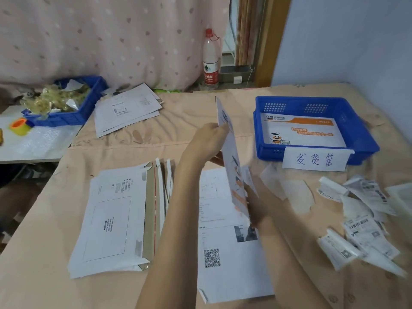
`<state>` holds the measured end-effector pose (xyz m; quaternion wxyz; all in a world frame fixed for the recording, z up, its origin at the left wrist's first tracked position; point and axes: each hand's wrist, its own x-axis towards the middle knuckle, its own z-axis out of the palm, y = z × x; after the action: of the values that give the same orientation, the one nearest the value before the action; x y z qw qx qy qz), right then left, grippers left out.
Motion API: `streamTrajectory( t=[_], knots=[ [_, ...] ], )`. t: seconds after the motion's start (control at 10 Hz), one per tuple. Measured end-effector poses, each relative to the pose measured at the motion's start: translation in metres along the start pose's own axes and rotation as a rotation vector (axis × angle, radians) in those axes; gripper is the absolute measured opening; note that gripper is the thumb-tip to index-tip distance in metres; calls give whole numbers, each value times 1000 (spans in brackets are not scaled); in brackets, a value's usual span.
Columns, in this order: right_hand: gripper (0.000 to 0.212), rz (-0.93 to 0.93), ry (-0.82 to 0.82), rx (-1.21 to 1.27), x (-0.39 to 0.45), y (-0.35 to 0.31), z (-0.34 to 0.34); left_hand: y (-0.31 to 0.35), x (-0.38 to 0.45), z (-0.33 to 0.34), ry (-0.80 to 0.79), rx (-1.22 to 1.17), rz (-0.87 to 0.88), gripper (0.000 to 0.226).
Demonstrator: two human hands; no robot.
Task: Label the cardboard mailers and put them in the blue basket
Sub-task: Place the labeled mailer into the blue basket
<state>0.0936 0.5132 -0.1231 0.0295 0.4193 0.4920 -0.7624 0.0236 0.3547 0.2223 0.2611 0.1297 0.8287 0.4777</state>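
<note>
Presently, the person's left hand grips the upper edge of a cardboard mailer, fingers curled round it. The right hand pinches the same mailer at its lower end. The mailer stands nearly on edge above the bed, tilted, its printed orange-and-white face turned toward three o'clock; motion blur hides the finer print.

Directly beneath it lies a white sheet with a QR code, flat on the peach bedcover. At nine o'clock from the hands sits a stack of mailers, flaps open toward the arms. At two o'clock stands the blue basket, one mailer already lying face up inside, a handwritten paper sign fixed to its near wall. At three to four o'clock, loose shipping labels and peeled backing papers are scattered on the cover.

At eleven o'clock lies a second pile of mailers. Beyond it, at ten o'clock, a second blue bin holds crumpled scraps, with an orange tape roll just beside it. A water bottle stands upright at twelve o'clock against the curtain.
</note>
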Motion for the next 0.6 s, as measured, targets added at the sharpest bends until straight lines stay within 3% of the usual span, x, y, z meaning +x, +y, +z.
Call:
streamTrajectory(
  t=[0.2, 0.3, 0.4, 0.5, 0.6],
  knots=[
    [72, 18, 214, 54, -81, -51, 19, -19, 4, -16, 4, -6, -62, 22],
    [40, -47, 363, -42, -97, -68, 16, -31, 10, -19, 4, 14, -119, 17],
    [41, -140, 501, -74, -92, -71, 0, -51, 19, -21, 48, 29, -176, 23],
    [50, -200, 622, -89, -102, -79, -3, -74, 25, -18, 161, 57, -200, 39],
    [70, -241, 760, -176, -105, -83, -6, -96, 28, -10, 275, 77, -242, 20]
  ],
)
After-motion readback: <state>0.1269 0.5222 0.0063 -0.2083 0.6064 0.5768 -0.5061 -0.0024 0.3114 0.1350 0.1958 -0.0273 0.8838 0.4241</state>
